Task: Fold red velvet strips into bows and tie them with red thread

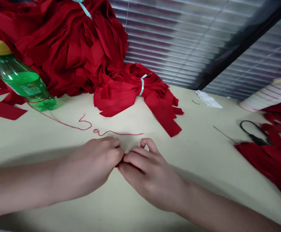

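My left hand point(104, 161) and my right hand point(147, 170) meet over the table, fingers closed on a small piece of red fabric point(123, 158). Only a sliver of that fabric shows between them; the rest is hidden by my fingers. On the right hand the little finger is curled up away from the others. Just beyond my hands lies a loose red thread point(116, 132). A second length of red thread point(65, 123) runs from the base of a green bottle point(26, 80) with a yellow cap.
A bundle of red strips point(123, 93) tied with a pale blue band lies ahead, before a larger red heap point(65, 48). More red fabric point(263, 161), a black cable point(256, 139) and a striped cup point(268, 95) are at the right. Window blinds point(169, 42) stand behind the table point(198, 161).
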Available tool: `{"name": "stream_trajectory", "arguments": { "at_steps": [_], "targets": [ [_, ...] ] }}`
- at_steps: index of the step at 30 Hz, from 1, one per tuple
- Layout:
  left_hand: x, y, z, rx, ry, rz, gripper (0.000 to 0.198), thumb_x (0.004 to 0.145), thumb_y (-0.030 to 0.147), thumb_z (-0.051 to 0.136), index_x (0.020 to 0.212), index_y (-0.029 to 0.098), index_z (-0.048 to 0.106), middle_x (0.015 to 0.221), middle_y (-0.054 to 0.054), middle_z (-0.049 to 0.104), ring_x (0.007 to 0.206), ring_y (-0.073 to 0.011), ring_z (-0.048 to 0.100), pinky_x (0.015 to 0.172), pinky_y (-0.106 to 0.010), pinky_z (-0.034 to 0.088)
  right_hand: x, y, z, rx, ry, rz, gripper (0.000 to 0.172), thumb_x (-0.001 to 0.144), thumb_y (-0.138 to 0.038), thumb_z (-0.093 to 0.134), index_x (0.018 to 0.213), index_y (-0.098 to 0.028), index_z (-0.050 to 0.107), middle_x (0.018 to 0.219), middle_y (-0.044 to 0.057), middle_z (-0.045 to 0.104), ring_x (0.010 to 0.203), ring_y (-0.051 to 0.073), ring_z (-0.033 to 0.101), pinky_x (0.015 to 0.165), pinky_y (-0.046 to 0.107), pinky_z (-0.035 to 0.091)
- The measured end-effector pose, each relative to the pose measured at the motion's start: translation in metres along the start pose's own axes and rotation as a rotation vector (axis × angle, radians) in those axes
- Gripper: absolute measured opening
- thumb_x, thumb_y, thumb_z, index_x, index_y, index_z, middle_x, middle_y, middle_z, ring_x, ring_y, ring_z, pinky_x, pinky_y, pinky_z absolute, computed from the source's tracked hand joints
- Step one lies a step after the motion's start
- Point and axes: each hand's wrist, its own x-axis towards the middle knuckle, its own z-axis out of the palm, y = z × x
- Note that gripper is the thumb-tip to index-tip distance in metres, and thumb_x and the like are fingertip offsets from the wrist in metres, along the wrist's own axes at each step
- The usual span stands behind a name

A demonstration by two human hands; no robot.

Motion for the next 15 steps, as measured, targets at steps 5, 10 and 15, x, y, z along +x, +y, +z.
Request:
{"name": "stream_trajectory", "arguments": {
  "at_steps": [5, 10, 15],
  "targets": [
    [0.000, -0.001, 0.003, 0.005, 0.041, 0.040, 0.022, 0.085, 0.006, 0.044, 0.080, 0.015, 0.062, 0.079, -0.005, 0.059, 0.074, -0.0172, 0.057, 0.071, -0.030, 0.048, 0.001, -0.007, -0.003, -0.163, 0.049, -0.121, 0.032, 0.080, -0.004, 0.038, 0.070, -0.013, 0.067, 0.062, 0.006, 0.055, 0.063, 0.018, 0.040, 0.070, 0.042, 0.029],
    [0.000, -0.005, 0.003, -0.040, 0.059, 0.042, 0.025, 0.086, 0.007, 0.044, 0.068, 0.015, 0.060, 0.072, -0.003, 0.058, 0.068, -0.0147, 0.056, 0.064, -0.027, 0.046, 0.002, -0.009, -0.001, -0.167, 0.019, -0.095, 0.030, 0.080, -0.003, 0.038, 0.080, -0.010, 0.067, 0.068, 0.007, 0.056, 0.063, 0.018, 0.041, 0.071, 0.042, 0.029],
    [0.003, -0.012, 0.001, -0.160, 0.070, 0.055, 0.025, 0.083, 0.004, 0.047, 0.064, 0.017, 0.057, 0.068, 0.001, 0.056, 0.063, -0.0109, 0.055, 0.060, -0.023, 0.041, 0.001, -0.008, 0.003, -0.069, -0.102, 0.107, 0.023, 0.080, -0.001, 0.043, 0.082, -0.012, 0.063, 0.080, 0.008, 0.057, 0.075, 0.021, 0.048, 0.073, 0.039, 0.029]
  ]
}}
